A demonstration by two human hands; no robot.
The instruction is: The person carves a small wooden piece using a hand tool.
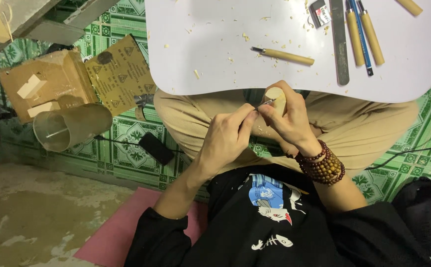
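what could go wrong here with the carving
The thin blade in the left hand works right against the fingers of the right hand gripping the small wood block, so a slip could cut them. The block is held over the lap, unsupported, so it may twist. Loose tools on the white table could roll off.

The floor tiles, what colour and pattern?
Green floor tiles with leafy square motifs, head view.

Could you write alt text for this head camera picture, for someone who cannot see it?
Seen from above, a seated person carves a small pale wooden block held in the right hand, while the left hand guides a thin blade to it. Ahead, a white table carries wood chips and wooden-handled carving tools.
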